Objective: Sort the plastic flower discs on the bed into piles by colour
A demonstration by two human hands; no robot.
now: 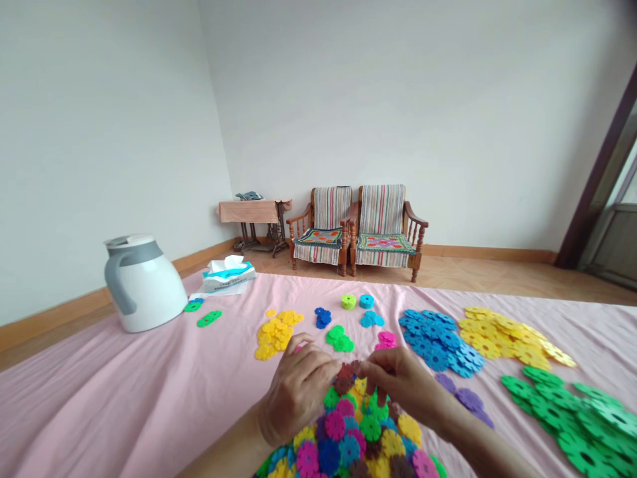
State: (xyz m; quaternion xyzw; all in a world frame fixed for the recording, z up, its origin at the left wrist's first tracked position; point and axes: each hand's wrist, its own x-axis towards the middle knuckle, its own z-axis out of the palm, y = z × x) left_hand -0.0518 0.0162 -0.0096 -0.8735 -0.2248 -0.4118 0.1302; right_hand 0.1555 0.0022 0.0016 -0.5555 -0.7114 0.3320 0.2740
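My left hand (301,386) has its fingers curled together over the far end of a mixed pile of notched plastic discs (334,425). What it pinches, if anything, is hidden. A bit of pink disc (300,346) shows behind its knuckles. On the other side, my right hand (405,382) pinches at a brown notched disc (355,365), its fingertips close to the left ones. More brown discs (344,381) lie just below the fingertips. Small groups of green (340,340), pink (386,340) and dark blue discs (323,317) lie just beyond my hands.
Yellow discs (277,332) lie left of centre. Heaps of blue (438,340), yellow (510,336) and green discs (567,415) spread rightward, with purple discs (468,399) by my right forearm. A white jug (149,285) and tissue box (227,277) stand left on the pink cloth (124,398).
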